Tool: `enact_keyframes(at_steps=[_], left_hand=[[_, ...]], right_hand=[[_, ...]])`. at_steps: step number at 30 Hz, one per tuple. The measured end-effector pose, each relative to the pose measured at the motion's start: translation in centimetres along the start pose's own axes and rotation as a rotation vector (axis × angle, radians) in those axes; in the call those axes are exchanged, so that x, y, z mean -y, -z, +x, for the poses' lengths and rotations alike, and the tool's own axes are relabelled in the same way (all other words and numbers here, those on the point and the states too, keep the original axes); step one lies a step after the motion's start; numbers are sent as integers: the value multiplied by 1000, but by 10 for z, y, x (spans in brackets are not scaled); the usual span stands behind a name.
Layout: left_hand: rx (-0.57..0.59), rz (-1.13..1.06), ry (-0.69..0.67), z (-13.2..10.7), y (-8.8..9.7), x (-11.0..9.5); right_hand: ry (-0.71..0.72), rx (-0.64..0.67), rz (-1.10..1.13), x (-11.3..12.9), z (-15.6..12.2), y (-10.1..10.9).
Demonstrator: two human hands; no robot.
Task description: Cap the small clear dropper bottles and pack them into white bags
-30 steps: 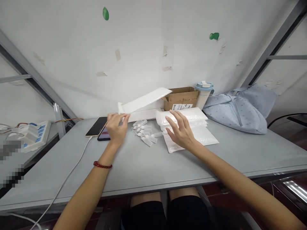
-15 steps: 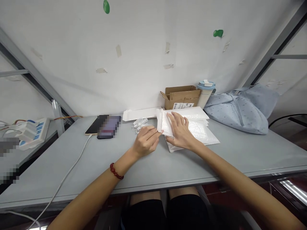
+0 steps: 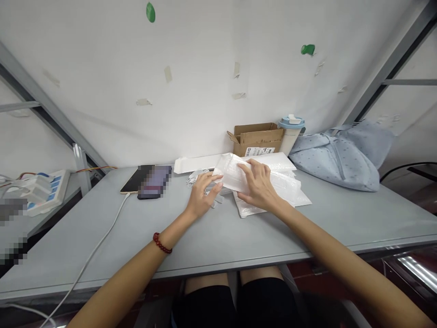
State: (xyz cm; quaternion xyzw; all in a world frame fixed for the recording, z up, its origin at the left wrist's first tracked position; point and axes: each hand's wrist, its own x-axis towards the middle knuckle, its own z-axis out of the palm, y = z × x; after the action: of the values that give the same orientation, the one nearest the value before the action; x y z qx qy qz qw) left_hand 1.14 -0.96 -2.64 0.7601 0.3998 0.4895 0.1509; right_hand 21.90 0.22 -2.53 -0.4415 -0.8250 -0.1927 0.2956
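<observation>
A white bubble mailer (image 3: 232,175) lies slanted over a pile of other white mailers (image 3: 298,198). My right hand (image 3: 258,186) grips it from the near side, fingers curled over its top and thumb along the near edge. At the mailer's left end is my left hand (image 3: 204,193), its thumb and fingers apart and the fingertips at the edge of the flap. Below those fingers shows a pale, translucent strip (image 3: 218,199), partly hidden by the hand. Small white items (image 3: 196,177), too hidden to name, lie behind the left hand.
Two phones (image 3: 136,180) rest at left, with a white cable (image 3: 99,248) running off the table's front. At the back stand an open cardboard box (image 3: 259,136) and a blue-lidded cup (image 3: 290,134). A light-blue cloth bag (image 3: 336,159) lies at right; a power strip (image 3: 56,191) is far left.
My left fingers have gone from a pinch at the flap to being spread. The mailer's left end has shifted left, and a pale strip now shows under my left hand.
</observation>
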Motion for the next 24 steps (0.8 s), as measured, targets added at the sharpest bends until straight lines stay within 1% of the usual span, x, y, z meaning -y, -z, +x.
enact_keyframes(at_steps=[5,8,10,11,13,15,17,19,22,24], left_hand=[[37,-79,79,3,6,-5],[56,-176,184,6,10,-5],[105,-238,255,8,12,-4],[141,-248,270,9,14,-4],[226,-201,235,10,17,-6],[293,-95,134,10,18,-10],[328,20,29,8,18,-14],[351,120,-46,5,15,-16],[401,223,-103,2,10,-13],[419,251,-102,1,8,-10]], right_hand=[[49,57,56,2,-1,1],[102,70,98,5,-2,2],[147,79,115,6,-2,2],[168,83,118,7,-3,2],[197,91,116,8,-4,1],[206,89,107,9,-5,-1],[203,73,93,10,-5,-2],[199,48,77,10,-6,-3],[203,3,59,11,-6,-5],[216,-36,52,12,-6,-5]])
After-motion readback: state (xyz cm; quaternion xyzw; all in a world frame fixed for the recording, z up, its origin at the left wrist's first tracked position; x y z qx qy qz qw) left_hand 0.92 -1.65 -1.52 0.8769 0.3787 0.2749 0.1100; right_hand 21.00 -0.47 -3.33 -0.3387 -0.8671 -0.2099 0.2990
